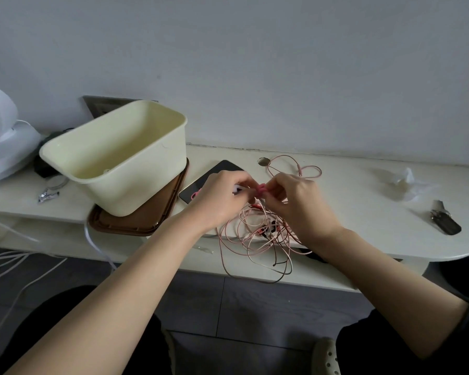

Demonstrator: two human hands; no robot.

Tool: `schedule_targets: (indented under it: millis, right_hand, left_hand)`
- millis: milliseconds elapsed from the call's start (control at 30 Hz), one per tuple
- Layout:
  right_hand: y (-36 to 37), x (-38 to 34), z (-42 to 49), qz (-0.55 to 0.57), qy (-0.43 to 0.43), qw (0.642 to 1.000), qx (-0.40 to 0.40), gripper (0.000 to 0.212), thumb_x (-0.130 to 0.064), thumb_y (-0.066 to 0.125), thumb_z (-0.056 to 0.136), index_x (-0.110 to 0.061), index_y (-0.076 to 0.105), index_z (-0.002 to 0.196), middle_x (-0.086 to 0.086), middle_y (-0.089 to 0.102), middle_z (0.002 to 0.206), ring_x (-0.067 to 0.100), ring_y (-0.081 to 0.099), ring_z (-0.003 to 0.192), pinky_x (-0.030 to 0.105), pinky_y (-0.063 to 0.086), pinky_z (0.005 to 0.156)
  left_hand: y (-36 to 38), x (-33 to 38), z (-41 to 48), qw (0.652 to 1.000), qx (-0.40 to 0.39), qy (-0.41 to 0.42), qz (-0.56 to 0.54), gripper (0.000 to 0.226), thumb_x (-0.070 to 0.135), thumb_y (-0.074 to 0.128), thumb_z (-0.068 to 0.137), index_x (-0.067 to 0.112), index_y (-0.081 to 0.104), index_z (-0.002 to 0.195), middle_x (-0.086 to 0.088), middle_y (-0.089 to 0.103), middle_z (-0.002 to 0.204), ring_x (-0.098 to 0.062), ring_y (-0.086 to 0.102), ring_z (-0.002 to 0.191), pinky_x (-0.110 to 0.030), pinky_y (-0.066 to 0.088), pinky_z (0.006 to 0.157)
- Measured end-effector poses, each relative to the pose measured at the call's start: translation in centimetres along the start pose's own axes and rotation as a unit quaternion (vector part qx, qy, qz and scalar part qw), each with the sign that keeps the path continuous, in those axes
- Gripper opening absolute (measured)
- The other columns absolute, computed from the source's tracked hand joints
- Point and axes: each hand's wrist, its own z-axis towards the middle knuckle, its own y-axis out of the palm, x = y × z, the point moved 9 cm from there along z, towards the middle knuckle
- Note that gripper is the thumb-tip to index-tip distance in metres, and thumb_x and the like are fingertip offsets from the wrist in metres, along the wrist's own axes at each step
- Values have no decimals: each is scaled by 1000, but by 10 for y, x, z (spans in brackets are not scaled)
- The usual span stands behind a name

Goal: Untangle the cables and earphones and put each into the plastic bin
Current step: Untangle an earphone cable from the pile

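Both forearms [119, 288] reach forward so the left grip [220, 196] and right grip [295, 201] meet above the surface [349, 212], each pinching a pink cable bunch [261, 189], likely to work it free. The tangle [257, 234] lies beneath; the plastic bin [146, 182] stands left, within easy reach.

- White appliance [0, 136]: cut off by the left edge, type unclear.
- Pink piece [261, 188]: pinched between fingers [244, 183] of left hand [222, 196] and right hand [295, 201], mostly covered; plug or earbud, cannot tell.
- Cable tangle [257, 234]: strands too thin to tell apart, count unclear.
- Dark flat device [222, 169]: near end hidden behind left hand.
- Wall plate [100, 104]: lower part hidden by plastic bin [136, 190].
- Dark thing [313, 256] at desk [363, 234] edge: mostly under right forearm.
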Motion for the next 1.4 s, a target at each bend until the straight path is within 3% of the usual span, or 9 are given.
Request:
schedule_targets:
  millis: [133, 367, 600, 767, 933, 1033, 1167, 1333, 1400]
  right_hand:
    - [2, -12, -2, -106, -56, 993, 2, 18, -23, 62, 89, -5, 60, 91, 9, 61, 89, 32, 60, 71, 45, 49, 60]
    - [8, -4, 1, -10, -29, 998, -46, 23, -21, 63, 88, -11, 60, 109, 1, 64, 95, 18, 62, 84, 39, 52, 76]
    - [11, 5, 2, 71, 3, 997, -41, 7, -17, 65, 87, -19, 65, 94, -6, 70, 84, 4, 64, 80, 26, 53, 78]
    - [14, 3, 2, 25, -33, 998, -42, 11, -23, 61, 90, -14, 63, 96, -3, 63, 91, 12, 61, 83, 37, 53, 75]
    - [15, 6, 4, 23, 4, 999, -46, 12, -26, 55, 93, -14, 55, 97, -3, 66, 88, 14, 61, 83, 38, 50, 75]
    - [17, 9, 3, 33, 25, 997, -59, 10, -25, 55, 93, -16, 53, 96, -6, 66, 85, 12, 62, 80, 36, 50, 75]
    - [19, 7, 1, 60, 19, 996, -68, 9, -27, 57, 92, -19, 53, 94, -8, 66, 84, 9, 62, 82, 34, 51, 74]
    - [27, 2, -5, 97, 15, 990, -102, 8, -23, 62, 88, -20, 56, 92, -14, 65, 85, -1, 61, 84, 15, 46, 77]
    - [29, 1, -6, 119, 26, 987, -105, 11, -21, 67, 85, -16, 59, 90, -14, 65, 81, -1, 62, 82, 10, 46, 73]
  left_hand:
    - [-2, -1, -2, 1000, -7, -6, 12, 5, 24, 71, 81, 26, 70, 85, 17, 63, 73, 4, 57, 74, -8, 41, 65]
    - [1, -12, -2, 999, 7, -27, 37, 6, 25, 71, 81, 31, 69, 80, 4, 68, 74, -22, 64, 77, -41, 53, 74]
    - [7, -12, 0, 1000, -6, -24, 1, 13, 21, 71, 82, 29, 62, 88, 12, 66, 84, -10, 62, 90, -26, 48, 81]
    - [5, -20, 1, 999, 12, -46, -16, 29, 14, 74, 77, 25, 62, 101, 5, 64, 99, -13, 62, 95, -28, 49, 87]
    - [-6, -23, -1, 983, 71, -85, -146, 37, 3, 71, 76, 23, 61, 106, 1, 62, 100, -8, 60, 88, -24, 51, 77]
    - [-11, -25, -3, 982, 77, -106, -136, 31, 17, 73, 79, 24, 60, 106, 7, 61, 102, -5, 59, 84, -12, 47, 75]
    - [0, -31, -7, 982, 28, -142, -125, 30, 41, 73, 74, 26, 65, 99, 6, 69, 96, -12, 64, 87, -29, 50, 85]
    - [3, -32, -12, 976, 3, -142, -163, 14, 12, 68, 85, 5, 69, 96, 1, 64, 70, 5, 55, 50, -8, 43, 55]
    - [1, -31, -16, 978, 8, -137, -157, 9, 11, 70, 83, 8, 69, 92, 0, 64, 69, 5, 55, 51, -8, 42, 54]
